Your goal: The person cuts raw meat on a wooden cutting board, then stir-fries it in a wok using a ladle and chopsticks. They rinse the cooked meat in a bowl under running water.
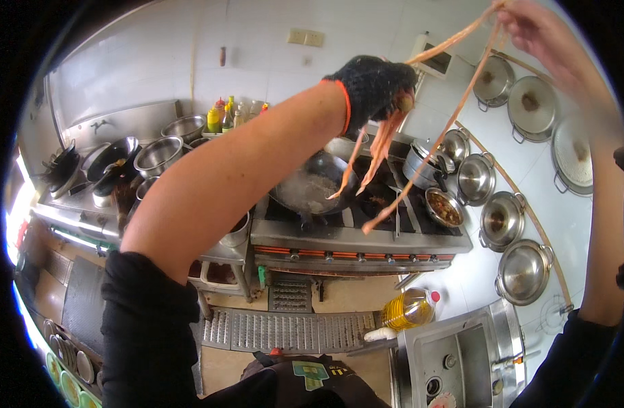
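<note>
My left hand (375, 89), in a black glove with an orange cuff, is closed on a bundle of pinkish strands (386, 140) that look like raw meat or intestine. The ends dangle in front of the stove. My bare right hand (526, 25), high at the upper right, pinches one long strand (457, 109). Part of it stretches across to the glove and part hangs down free. Below the left hand, a dark wok (314, 186) on the range holds steaming pale liquid or foam.
Along the range (363, 242) stand a pressure cooker (421, 166) and a metal bowl of stew (443, 206). Metal pans (523, 273) hang on the right wall. A large oil bottle (409, 308) is beside the steel sink (444, 331). Bowls (159, 155) and sauce bottles (213, 120) are at the left.
</note>
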The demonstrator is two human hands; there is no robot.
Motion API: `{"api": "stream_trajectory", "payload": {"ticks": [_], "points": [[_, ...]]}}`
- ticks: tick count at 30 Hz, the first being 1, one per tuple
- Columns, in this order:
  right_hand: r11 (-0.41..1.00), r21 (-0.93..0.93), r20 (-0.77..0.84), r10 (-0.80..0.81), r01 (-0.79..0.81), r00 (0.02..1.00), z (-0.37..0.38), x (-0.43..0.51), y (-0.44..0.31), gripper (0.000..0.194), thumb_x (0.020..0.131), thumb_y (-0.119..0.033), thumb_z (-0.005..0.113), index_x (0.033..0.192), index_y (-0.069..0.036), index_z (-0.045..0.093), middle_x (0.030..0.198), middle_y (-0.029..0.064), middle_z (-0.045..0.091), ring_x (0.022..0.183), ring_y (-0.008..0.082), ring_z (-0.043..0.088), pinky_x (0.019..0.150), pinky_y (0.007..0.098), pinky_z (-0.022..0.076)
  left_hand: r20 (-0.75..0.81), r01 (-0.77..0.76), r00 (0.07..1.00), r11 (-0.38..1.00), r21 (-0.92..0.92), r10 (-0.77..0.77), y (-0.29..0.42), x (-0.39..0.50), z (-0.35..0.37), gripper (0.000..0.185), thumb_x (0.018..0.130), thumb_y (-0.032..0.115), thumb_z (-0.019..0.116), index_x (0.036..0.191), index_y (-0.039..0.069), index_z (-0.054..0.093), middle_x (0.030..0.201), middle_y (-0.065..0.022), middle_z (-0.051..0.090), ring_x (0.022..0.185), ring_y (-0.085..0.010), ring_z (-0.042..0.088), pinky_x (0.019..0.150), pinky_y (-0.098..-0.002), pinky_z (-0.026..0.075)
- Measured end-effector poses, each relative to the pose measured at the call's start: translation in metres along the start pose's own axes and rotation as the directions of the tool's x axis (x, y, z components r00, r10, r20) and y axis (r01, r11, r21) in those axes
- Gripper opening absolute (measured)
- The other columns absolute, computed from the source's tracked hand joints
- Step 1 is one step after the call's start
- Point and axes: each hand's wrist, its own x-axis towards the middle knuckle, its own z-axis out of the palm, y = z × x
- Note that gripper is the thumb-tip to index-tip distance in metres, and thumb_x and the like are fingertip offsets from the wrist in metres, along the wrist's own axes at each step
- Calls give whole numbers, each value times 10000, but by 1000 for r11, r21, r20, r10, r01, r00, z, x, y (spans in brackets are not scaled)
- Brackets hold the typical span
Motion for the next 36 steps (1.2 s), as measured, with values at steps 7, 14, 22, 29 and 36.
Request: {"api": "stream_trajectory", "payload": {"ticks": [7,14,22,29,36], "points": [[991,-102,155,-76,92,985,42,128,147,220,947,-190,542,1090,-48,629,821,-37,597,673,15,504,610,164,450,45,-102,994,761,641,95,-102,108,-63,178,828,211,594,814,50,668,746,-111,657,682,-214,637,634,-331,500],[993,-43,389,115,-107,914,157,144,279,143,923,-81,529,998,-10,629,819,40,639,628,60,556,575,207,511,-3,66,994,581,811,-109,-263,126,-114,336,869,392,588,814,73,681,721,-163,654,692,-292,659,640,-384,519],[948,-216,746,315,-235,586,267,118,474,258,899,-29,475,1122,11,598,934,113,678,731,175,682,579,312,577,215,-173,696,131,976,-685,-344,138,-108,319,841,277,593,1086,91,676,1083,-177,674,1035,-315,637,899,-388,489],[956,-220,797,290,-193,530,286,107,524,429,879,30,567,1297,-69,555,936,26,596,790,185,603,648,314,524,168,-109,891,159,981,-422,-351,102,-122,323,845,312,584,1064,98,690,1032,-166,687,976,-329,658,867,-418,508],[921,-254,825,365,-295,431,264,127,581,274,880,-4,560,1152,8,593,792,82,640,617,182,656,492,291,529,44,-17,997,374,927,-62,-331,51,-84,147,771,226,651,808,94,703,835,-138,700,750,-261,671,637,-382,507]]}}
